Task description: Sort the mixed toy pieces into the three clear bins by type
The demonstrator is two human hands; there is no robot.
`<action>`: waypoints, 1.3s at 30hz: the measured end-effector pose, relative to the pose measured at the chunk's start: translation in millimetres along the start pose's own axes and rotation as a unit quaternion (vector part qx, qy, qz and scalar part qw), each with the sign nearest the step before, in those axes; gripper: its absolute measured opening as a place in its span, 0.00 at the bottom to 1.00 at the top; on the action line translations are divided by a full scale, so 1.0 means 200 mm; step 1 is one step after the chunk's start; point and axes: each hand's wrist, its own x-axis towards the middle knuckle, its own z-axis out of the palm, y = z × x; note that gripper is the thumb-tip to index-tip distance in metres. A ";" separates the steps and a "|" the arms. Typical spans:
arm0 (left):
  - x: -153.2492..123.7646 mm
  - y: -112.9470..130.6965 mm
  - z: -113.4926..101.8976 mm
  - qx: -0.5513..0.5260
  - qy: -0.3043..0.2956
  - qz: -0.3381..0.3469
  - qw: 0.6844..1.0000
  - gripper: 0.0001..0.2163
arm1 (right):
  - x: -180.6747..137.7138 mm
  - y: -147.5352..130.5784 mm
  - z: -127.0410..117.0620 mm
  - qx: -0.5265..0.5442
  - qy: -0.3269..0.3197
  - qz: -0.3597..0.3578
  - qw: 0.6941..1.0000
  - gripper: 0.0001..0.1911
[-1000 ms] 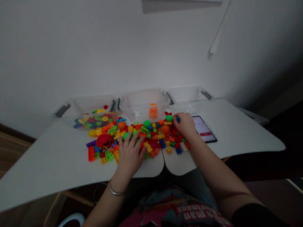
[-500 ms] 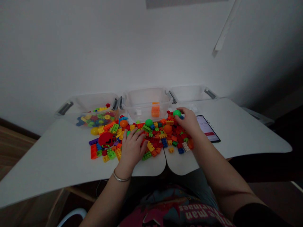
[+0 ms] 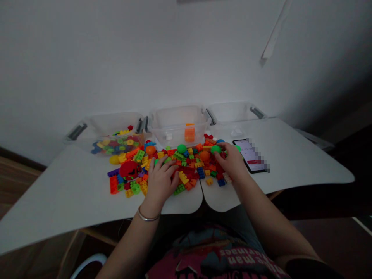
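My right hand [image 3: 232, 161] is at the right side of a heap of toy bricks, its thumb and fingers closed around a green ball [image 3: 215, 149]. Just behind it a blue ball [image 3: 220, 142] shows, and another green ball [image 3: 238, 148] peeks out past the knuckles. My left hand [image 3: 163, 179] rests palm down over the middle of the heap with fingers spread, covering some bricks. Beside it lies a round red piece [image 3: 129, 170] with black marks. Nearby sit a green ball [image 3: 181, 148], orange balls [image 3: 150, 150] and a yellow ball [image 3: 114, 159].
Three clear bins stand along the wall. The left bin [image 3: 116, 118] contains many small coloured pieces, the middle bin [image 3: 177, 112] an orange block [image 3: 190, 133] and a small white piece. The right bin [image 3: 229, 108] is partly visible. A phone [image 3: 248, 153] lies on the white table [image 3: 299, 155].
My right hand has come slightly toward me with the green ball, uncovering the blue ball and another green ball. My left hand stays nearly where it was. The view has shifted a little.
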 end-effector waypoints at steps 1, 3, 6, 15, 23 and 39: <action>0.00 0.00 0.00 -0.001 0.001 0.000 1.000 0.10 | -0.02 -0.03 0.02 -0.011 0.007 -0.018 1.000 0.19; 0.00 0.00 0.00 -0.004 0.001 -0.002 1.000 0.10 | -0.04 -0.07 0.05 -0.014 0.032 -0.047 0.998 0.21; 0.00 0.00 0.00 -0.008 0.000 -0.005 1.000 0.10 | -0.07 -0.11 0.09 0.004 0.061 -0.083 0.995 0.21; 0.00 0.01 -0.01 -0.016 0.003 -0.003 1.000 0.10 | -0.11 -0.14 0.12 -0.050 -0.016 -0.145 0.988 0.20; -0.01 0.01 -0.01 -0.009 0.007 0.005 1.000 0.11 | -0.08 -0.11 0.11 0.069 0.085 -0.044 0.993 0.26; -0.01 0.04 0.01 -0.013 -0.051 0.173 0.984 0.17 | 0.33 -0.05 -0.12 0.009 0.222 -0.077 0.972 0.22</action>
